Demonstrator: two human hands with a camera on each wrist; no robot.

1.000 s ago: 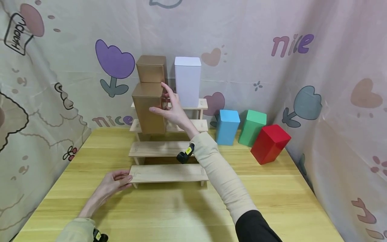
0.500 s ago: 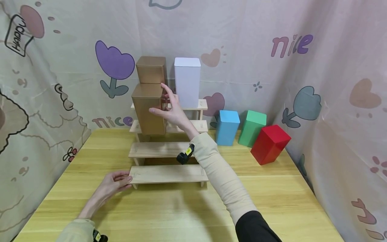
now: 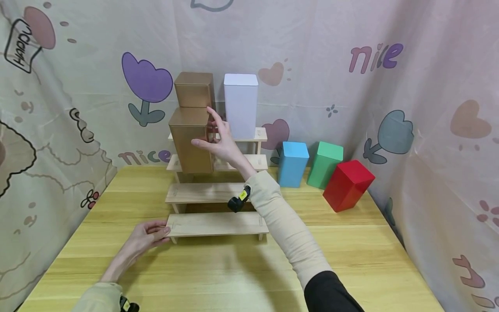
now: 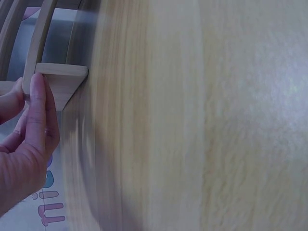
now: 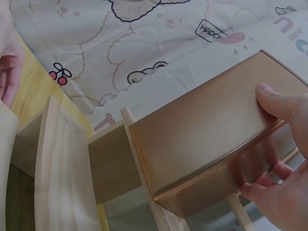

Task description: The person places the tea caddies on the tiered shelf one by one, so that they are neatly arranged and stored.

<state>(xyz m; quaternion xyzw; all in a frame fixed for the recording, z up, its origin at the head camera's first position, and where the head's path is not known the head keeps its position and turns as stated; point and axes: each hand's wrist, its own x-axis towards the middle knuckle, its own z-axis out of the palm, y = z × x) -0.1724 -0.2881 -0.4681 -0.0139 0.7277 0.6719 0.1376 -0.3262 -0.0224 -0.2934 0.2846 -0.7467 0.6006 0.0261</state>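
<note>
The grip of the right hand (image 3: 225, 146) holds the front brown box (image 3: 187, 149), with the thumb on its front face and the other fingers on its right side. This box is upright at the left part of the second step from the top (image 3: 254, 161) of a wooden stepped shelf (image 3: 208, 191). The left hand (image 3: 145, 239) pinches the left end of the lowest step (image 3: 216, 224). Behind, on the top step (image 3: 262, 133), there are another brown box (image 3: 193, 92) and, to its right, a white box (image 3: 241, 108). On the worktop (image 3: 351, 268), to the right of the shelf, there are blue (image 3: 292, 167), green (image 3: 323, 168) and red (image 3: 345, 190) boxes. Whether the green and red ones touch, one cannot tell.
</note>
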